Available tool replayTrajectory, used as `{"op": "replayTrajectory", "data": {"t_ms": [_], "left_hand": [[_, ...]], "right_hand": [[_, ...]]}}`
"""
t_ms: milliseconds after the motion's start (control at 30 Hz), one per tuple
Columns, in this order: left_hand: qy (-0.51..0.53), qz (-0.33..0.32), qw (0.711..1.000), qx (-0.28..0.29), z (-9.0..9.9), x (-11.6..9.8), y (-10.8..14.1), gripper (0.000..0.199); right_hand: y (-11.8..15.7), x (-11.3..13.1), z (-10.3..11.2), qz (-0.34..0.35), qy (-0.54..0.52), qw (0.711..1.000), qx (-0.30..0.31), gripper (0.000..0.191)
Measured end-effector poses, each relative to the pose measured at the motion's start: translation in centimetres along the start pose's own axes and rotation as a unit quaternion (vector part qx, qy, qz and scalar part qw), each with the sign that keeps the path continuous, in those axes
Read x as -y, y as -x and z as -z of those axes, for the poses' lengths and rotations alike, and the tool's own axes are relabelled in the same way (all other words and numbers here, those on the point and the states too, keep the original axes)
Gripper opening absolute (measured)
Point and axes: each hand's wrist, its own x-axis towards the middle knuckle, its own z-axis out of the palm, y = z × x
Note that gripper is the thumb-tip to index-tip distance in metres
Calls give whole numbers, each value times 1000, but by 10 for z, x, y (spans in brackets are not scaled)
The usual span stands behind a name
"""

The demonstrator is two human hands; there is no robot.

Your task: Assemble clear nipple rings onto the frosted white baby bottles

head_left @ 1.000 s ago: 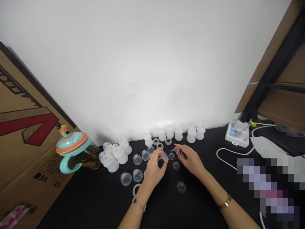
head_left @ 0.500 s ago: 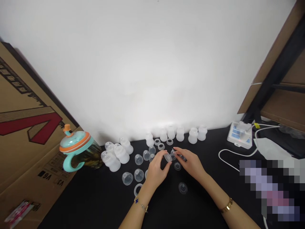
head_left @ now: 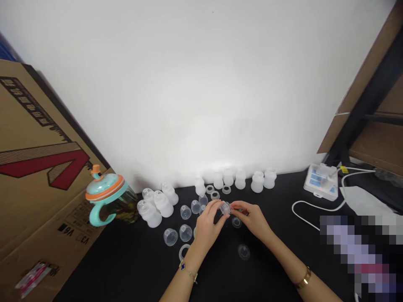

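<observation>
My left hand (head_left: 207,226) pinches a translucent bottle collar ring (head_left: 225,208) by its edge, just above the table. From the other side, the closed fingertips of my right hand (head_left: 253,218) meet the ring and grip a see-through bottle nipple, mostly hidden now. Two similar nipples lie on the table, one nipple (head_left: 236,222) under my right hand and another nipple (head_left: 244,252) nearer to me. Left of my hands are several see-through dome caps (head_left: 185,233). A loose collar ring (head_left: 184,252) is partly covered by my left wrist.
Several white bottles (head_left: 240,179) line the wall, with more collar rings (head_left: 215,195) before them. Capped bottles (head_left: 163,204) stand in a cluster at left, beside a teal-handled jug (head_left: 110,197) and a cardboard box (head_left: 37,167). A power strip (head_left: 321,182) with a white cable is at right.
The collar ring and the nipple, a little apart before, have come together between my fingers. The ring has tilted. The whole view has shifted slightly.
</observation>
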Motion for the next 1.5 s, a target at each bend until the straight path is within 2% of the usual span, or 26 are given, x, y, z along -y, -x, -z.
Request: {"op": "replayTrajectory", "data": {"t_ms": [300, 700, 933, 1133, 1500], "left_hand": [[-18, -3, 1000, 18, 3, -5, -2, 33], [16, -8, 999, -43, 0, -1, -1, 34], [24, -2, 999, -27, 1, -4, -1, 29], [31, 0, 999, -32, 0, -3, 0, 29], [36, -8, 998, -44, -1, -1, 1, 27]], "right_hand": [[1, 0, -1, -5, -30, 999, -13, 18], [2, 0, -4, -28, -62, 997, 27, 22], [1, -2, -6, -40, -114, 991, 54, 25], [0, -6, -7, -64, -158, 984, 55, 31], [1, -3, -7, -70, -213, 972, 69, 28]]}}
